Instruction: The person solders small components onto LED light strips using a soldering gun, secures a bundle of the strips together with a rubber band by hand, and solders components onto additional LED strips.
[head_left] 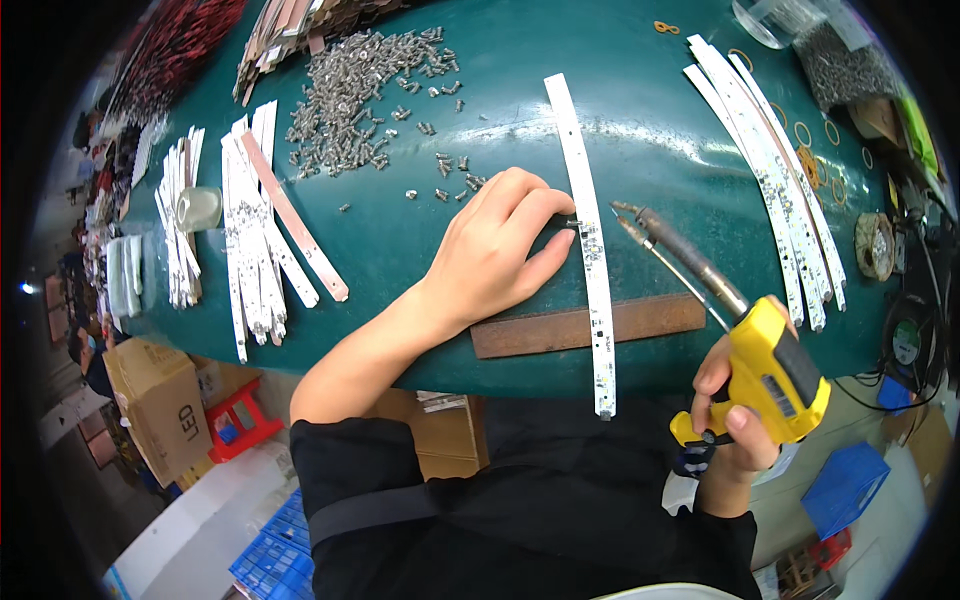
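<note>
A long white LED circuit strip (597, 290) lies across a brown wooden bar (500, 337), its near end past the table's front edge. At the strip's left edge my left hand (495, 240) has thumb and index finger closed around a small metal piece (573, 224), which is mostly hidden. My right hand (738, 425) is wrapped round the handle of a yellow soldering gun (775, 372). Its iron tip and a thin feed tube point up and left, a little to the right of the strip and apart from it.
A heap of small metal pieces (350, 95) spreads over the green table (420, 270). Bundles of white strips lie left (255, 230) and right (785, 190). Rubber bands (812, 165) and a bag of metal parts (850, 65) sit at the right. A small translucent cup (199, 209) rests on the left strips.
</note>
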